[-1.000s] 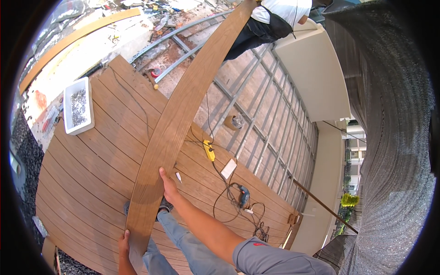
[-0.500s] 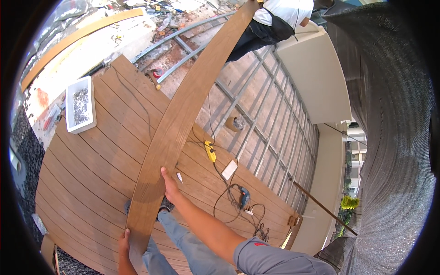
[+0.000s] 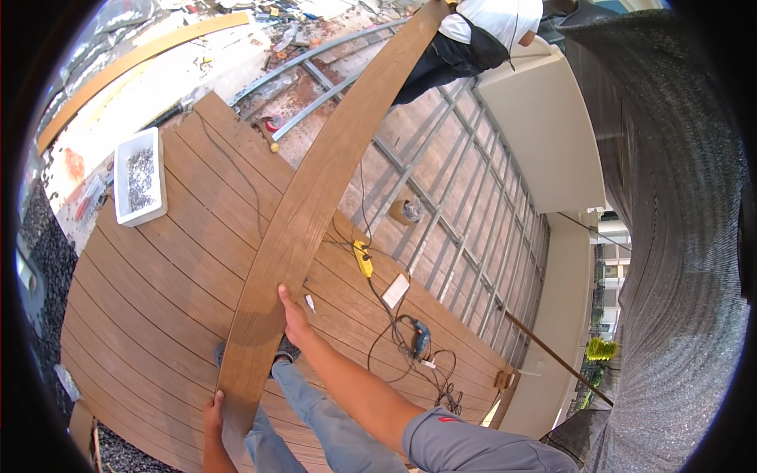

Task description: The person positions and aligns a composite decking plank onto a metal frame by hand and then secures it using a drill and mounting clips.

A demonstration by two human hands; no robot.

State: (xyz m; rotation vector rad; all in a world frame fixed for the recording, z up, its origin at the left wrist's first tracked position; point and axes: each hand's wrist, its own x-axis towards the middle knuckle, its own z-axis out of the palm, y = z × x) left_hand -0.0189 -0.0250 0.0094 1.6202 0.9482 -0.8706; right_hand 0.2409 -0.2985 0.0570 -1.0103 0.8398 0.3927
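Note:
A long brown decking board (image 3: pixel 307 193) runs from near my legs up to the far top of the view. My left hand (image 3: pixel 214 411) grips its left edge close to the near end, fingers hidden beneath. Farther along, my right hand (image 3: pixel 294 315) is closed on the right edge, with the thumb on top and the other fingers out of sight under the board. At the far end a person (image 3: pixel 473 35) in a white top and dark trousers stands beside the board; that person's grip on it cannot be made out well.
Laid decking (image 3: pixel 181 236) lies under the board, with a white tub of small fasteners (image 3: pixel 162 185) at the left. To the right are a yellow power strip (image 3: pixel 363 258), a white box (image 3: pixel 396 291), a blue power drill (image 3: pixel 422 339) and tangled cables. Beyond stretches a metal joist frame (image 3: pixel 449 229).
The board and both hands stay almost where they were. The view has shifted only slightly.

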